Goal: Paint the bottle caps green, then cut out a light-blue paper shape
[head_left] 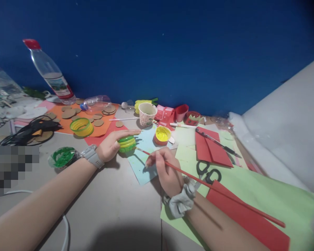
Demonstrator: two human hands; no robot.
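My left hand [113,143] is closed around a plastic ring [127,144] painted in yellow and green stripes, its fingers over the top. In my right hand [167,167] I hold a long red-handled paintbrush [199,180], pinched near its front end. The brush's tip touches or nearly touches the ring's right side. Just beyond my right hand stands a small tub of yellow paint [163,135]. A cup of green paint [63,157] sits by my left wrist. Blue paper [141,170] lies partly under the work.
Behind stand a patterned paper cup [147,115], a yellow ring [81,127] and a tilted water bottle [51,75]. Cardboard discs [68,113] lie on orange paper. At right are scissors [208,172], a black pen [217,141], red card [211,150] and green paper [272,188]. A blue wall backs the table.
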